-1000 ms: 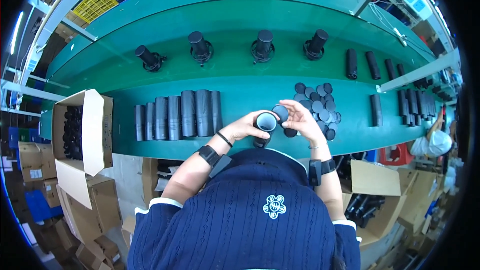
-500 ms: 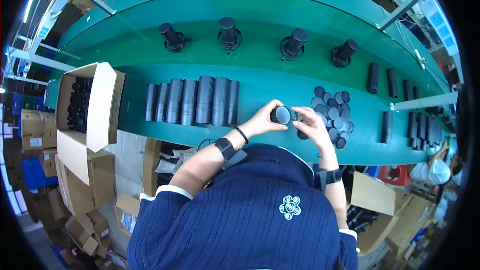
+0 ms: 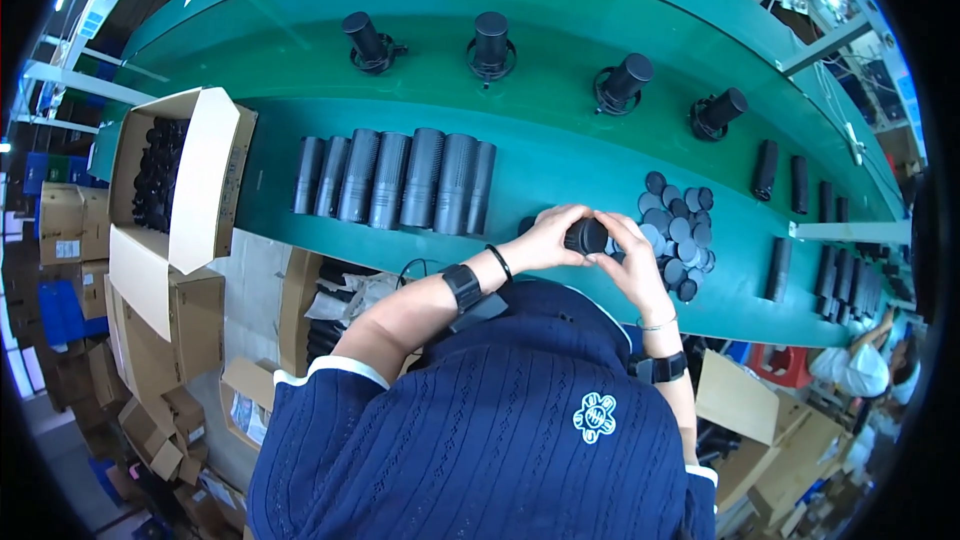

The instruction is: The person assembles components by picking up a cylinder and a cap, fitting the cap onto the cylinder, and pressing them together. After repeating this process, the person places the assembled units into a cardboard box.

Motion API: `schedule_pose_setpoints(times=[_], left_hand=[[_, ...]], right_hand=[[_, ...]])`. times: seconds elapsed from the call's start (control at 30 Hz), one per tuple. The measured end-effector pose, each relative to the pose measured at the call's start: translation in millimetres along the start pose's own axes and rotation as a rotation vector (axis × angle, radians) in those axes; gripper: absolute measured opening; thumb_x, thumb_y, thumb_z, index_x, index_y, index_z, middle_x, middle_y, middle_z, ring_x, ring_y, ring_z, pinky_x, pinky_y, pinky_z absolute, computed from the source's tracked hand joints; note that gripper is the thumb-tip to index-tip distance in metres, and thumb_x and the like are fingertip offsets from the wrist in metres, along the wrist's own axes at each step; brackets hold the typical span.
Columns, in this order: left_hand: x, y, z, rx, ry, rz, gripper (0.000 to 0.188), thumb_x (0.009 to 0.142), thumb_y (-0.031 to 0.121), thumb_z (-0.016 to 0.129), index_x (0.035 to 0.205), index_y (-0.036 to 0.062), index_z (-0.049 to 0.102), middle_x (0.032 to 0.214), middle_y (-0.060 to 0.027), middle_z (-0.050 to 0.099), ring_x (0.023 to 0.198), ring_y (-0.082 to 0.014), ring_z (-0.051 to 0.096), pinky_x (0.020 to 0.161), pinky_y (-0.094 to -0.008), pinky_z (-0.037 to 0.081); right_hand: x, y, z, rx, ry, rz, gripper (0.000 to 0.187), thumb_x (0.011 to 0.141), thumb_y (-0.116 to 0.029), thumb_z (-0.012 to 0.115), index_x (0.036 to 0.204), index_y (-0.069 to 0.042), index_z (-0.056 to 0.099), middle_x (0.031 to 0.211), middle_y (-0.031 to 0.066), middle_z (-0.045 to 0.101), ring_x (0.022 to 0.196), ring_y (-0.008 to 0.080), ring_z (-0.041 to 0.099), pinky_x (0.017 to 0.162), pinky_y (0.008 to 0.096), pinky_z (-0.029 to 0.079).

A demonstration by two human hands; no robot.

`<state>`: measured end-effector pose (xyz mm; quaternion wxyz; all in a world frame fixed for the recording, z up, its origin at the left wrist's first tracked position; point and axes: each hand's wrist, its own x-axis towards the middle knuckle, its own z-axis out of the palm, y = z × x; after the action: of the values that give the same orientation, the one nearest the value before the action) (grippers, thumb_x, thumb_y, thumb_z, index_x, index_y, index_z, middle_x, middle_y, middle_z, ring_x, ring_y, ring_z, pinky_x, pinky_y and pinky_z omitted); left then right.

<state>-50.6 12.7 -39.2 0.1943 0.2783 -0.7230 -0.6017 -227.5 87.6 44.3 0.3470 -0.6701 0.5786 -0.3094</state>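
Note:
Between my two hands is a black cylinder (image 3: 586, 236), its dark round end turned up toward me. My left hand (image 3: 546, 242) is closed around its left side, thumb and fingers curved about the rim. My right hand (image 3: 632, 258) grips the same end from the right, with thumb and fingertips at its edge. That end looks covered by a black cap; the rest of the cylinder is mostly hidden. Just right of my right hand lies a loose pile of black and grey round caps (image 3: 680, 230). To the left, several black ribbed cylinders (image 3: 407, 180) stand or lie in a row.
Several black microphone-like cylinders in ring mounts (image 3: 491, 48) line the far side of the green bench (image 3: 560, 145). More black tubes (image 3: 778, 270) are at the right. An open cardboard box (image 3: 205, 175) of black parts stands at the left end. A metal post (image 3: 850, 231) crosses the right side.
Half a second ago the cylinder's end showed a pale hollow inside, with my right hand apart from it. Now that end is dark and both hands grip it. The view has shifted slightly.

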Motion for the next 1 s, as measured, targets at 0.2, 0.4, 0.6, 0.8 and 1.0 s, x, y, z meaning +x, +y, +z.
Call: schedule_pose_setpoints(times=[0.2,0.4,0.6,0.8,1.0], left_hand=[[1.0,-12.8,7.2,0.18,0.016,0.046,0.08,0.07,0.04,0.08,0.132,0.0053,0.043,0.126,-0.0166,0.051,0.119,-0.0344,0.047,0.102,-0.0462,0.036],[-2.5,-1.7,2.5,0.17,-0.043,0.033,0.081,0.073,0.051,0.075,0.133,0.0058,0.043,0.127,-0.0195,0.049,0.121,-0.0371,0.044,0.104,-0.0479,0.033],[0.7,-5.6,4.9,0.175,-0.031,-0.01,0.066,0.087,0.052,0.062,0.13,0.0052,0.044,0.124,-0.0194,0.049,0.117,-0.0366,0.045,0.101,-0.0478,0.033],[-0.5,-6.5,4.8,0.183,-0.032,-0.02,0.061,0.09,0.05,0.059,0.129,0.0057,0.045,0.124,-0.0188,0.05,0.117,-0.036,0.045,0.1,-0.0475,0.034],[2.0,-4.6,-0.1,0.183,-0.017,-0.011,0.059,0.089,0.045,0.062,0.128,0.0052,0.045,0.12,-0.0179,0.052,0.113,-0.0345,0.048,0.098,-0.0448,0.037]], right_hand=[[-2.1,4.1,6.9,-0.003,0.045,0.046,0.057,0.068,0.001,0.075,0.122,-0.001,0.057,0.12,0.0168,0.058,0.112,0.0342,0.057,0.096,0.0379,0.047],[-3.5,3.5,10.4,-0.017,0.074,0.076,0.056,0.068,0.001,0.075,0.121,-0.002,0.058,0.118,0.0166,0.059,0.11,0.0341,0.058,0.094,0.0377,0.048],[-1.1,-1.0,13.9,-0.088,0.102,0.065,0.052,0.07,0.0,0.074,0.119,-0.002,0.061,0.117,0.017,0.059,0.107,0.0345,0.059,0.091,0.0378,0.049],[3.3,-9.3,13.9,-0.2,0.059,0.083,0.049,0.07,-0.001,0.075,0.117,0.001,0.062,0.112,0.0193,0.06,0.102,0.0356,0.06,0.088,0.0384,0.05],[7.9,-5.0,14.1,-0.225,0.053,0.014,0.049,0.069,-0.001,0.076,0.116,0.002,0.063,0.11,0.0193,0.06,0.099,0.0344,0.061,0.084,0.0372,0.051]])
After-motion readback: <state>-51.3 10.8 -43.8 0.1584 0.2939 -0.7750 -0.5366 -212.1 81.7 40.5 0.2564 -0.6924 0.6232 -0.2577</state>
